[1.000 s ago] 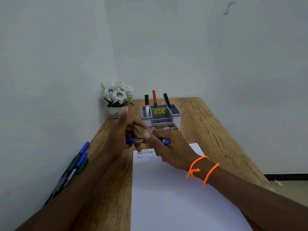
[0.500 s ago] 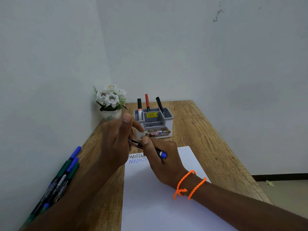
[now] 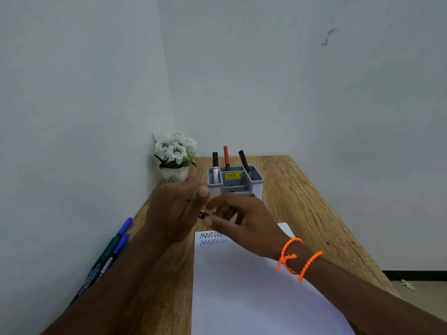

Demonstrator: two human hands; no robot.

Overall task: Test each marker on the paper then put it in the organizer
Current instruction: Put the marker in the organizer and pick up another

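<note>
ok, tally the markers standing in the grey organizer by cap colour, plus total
Black-capped markers: 2
Red-capped marker: 1
Total standing in the grey plastic organizer: 3

Both hands have lifted off the paper (image 3: 254,286) toward the organizer (image 3: 235,183). The marker (image 3: 203,215), plainly seen earlier, is now mostly hidden between the left hand (image 3: 173,211) and right hand (image 3: 244,223); its blue end no longer shows.
</note>
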